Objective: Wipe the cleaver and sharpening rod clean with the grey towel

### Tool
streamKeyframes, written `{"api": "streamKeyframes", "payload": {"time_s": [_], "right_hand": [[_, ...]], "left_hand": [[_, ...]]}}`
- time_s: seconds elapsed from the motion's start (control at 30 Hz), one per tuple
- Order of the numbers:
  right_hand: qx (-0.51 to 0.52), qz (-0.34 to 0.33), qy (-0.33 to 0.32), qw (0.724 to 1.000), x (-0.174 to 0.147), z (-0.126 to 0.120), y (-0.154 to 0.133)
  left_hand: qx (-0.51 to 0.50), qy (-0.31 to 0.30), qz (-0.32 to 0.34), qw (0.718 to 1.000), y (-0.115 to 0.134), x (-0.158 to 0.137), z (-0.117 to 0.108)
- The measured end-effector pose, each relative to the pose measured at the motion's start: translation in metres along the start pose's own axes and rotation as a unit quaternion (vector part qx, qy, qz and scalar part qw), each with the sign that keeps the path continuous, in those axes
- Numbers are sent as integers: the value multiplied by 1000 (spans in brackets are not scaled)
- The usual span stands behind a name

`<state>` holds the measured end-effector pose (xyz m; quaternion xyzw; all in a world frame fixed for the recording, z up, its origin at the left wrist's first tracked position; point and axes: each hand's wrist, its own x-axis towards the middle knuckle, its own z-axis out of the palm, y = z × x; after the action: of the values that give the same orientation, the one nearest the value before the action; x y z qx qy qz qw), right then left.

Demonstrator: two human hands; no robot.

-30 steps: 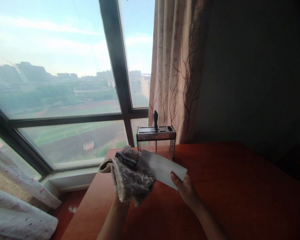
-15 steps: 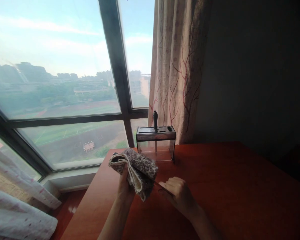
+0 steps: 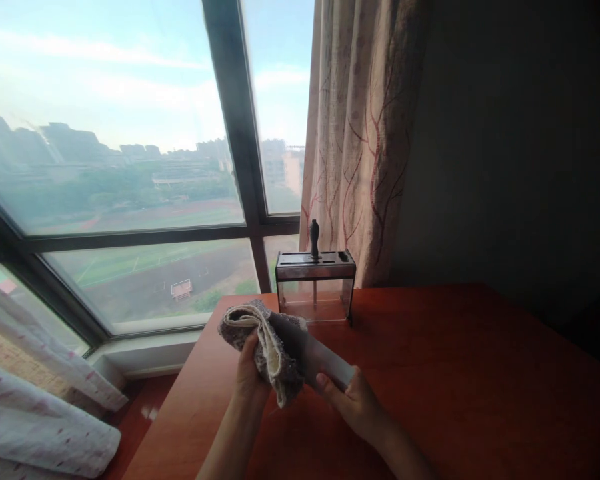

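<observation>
A folded, shaggy grey-brown cloth (image 3: 240,327) with a cream underside is gripped from below by my left hand (image 3: 253,377), thumb pressed on its fold. My right hand (image 3: 357,400) is closed on a kitchen knife (image 3: 325,357). Its broad grey blade points up and to the left, flat side toward me, lying against the right side of the cloth. The knife's handle is hidden in my right hand, and the cloth overlaps part of the blade. Both hands are above the front half of the table.
Behind the cloth, a clear-sided knife block (image 3: 316,270) holds one black-handled tool (image 3: 315,239) upright. The reddish-brown wooden table (image 3: 455,373) reaches toward a dark wall at the right. A window (image 3: 130,167) and patterned curtains (image 3: 360,133) stand beyond its far edge.
My right hand has turned the knife from edge-on, a thin dark line, to showing its broad side. My left hand still grips the cloth in nearly the same place.
</observation>
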<state>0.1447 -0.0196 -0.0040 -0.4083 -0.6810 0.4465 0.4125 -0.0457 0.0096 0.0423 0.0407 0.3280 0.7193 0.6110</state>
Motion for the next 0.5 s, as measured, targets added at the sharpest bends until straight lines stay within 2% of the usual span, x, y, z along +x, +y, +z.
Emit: {"api": "streamKeyframes", "payload": {"time_s": [0.13,0.3,0.4,0.5], "right_hand": [[-152,-76,-8,985,2,-1,-1],[-327,-234,8,916,6,-8,-6],[-398,-272,32,875,8,-9,-12],[-443,-287,57,848,9,-5,-15]], "left_hand": [[-7,-2,-7,1000,2,0,1],[6,-6,-11,1000,6,-2,3],[23,-16,-40,999,12,-2,2],[42,-28,-75,996,19,-1,-1]]}}
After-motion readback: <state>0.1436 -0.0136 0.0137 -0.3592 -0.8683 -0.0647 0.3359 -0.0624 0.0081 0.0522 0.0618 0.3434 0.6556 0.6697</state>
